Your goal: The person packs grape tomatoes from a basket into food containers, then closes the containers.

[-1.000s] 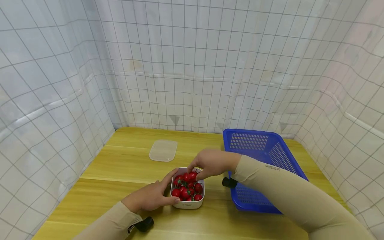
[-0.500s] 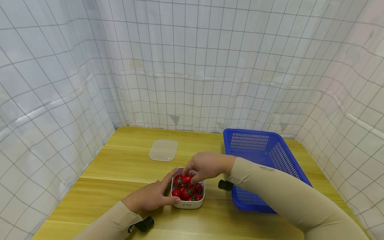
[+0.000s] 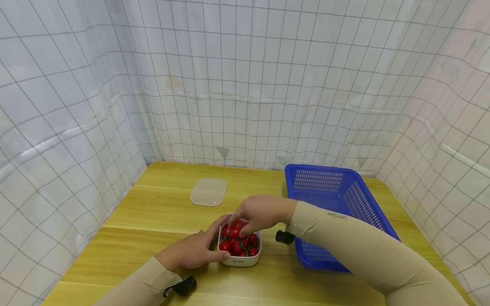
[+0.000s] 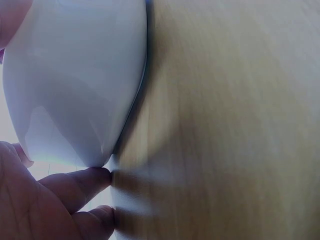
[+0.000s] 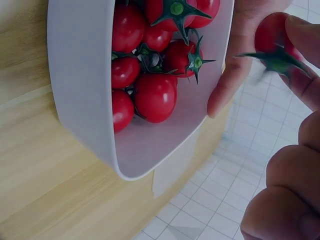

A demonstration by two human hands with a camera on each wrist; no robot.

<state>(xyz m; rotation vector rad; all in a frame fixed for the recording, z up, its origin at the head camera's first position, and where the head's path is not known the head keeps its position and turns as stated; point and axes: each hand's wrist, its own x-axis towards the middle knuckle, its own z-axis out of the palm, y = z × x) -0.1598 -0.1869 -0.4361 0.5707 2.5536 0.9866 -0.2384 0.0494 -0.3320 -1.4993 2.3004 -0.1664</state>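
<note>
A small white square container (image 3: 240, 262) stands on the table, holding several red cherry tomatoes (image 3: 236, 246) with green stem tops. My left hand (image 3: 191, 251) grips its left side, thumb at the front edge and fingers around the back corner. In the left wrist view, fingers touch the container's glossy outer wall (image 4: 75, 85). Over the container's back part is my right hand (image 3: 264, 211). Its thumb and finger pinch one cherry tomato (image 5: 269, 36), seen above the rim in the right wrist view with its green stem top showing. The other right-hand fingers are curled.
A flat translucent lid (image 3: 208, 192) lies behind the container. At the right stands a blue plastic basket (image 3: 317, 180), partly hidden by my right sleeve. The wooden table (image 3: 134, 238) is bordered by white gridded curtains (image 3: 245, 106) at the back and sides.
My right hand has shifted left over the container, carrying the pinched tomato toward its left side. The left hand and container have stayed in place.
</note>
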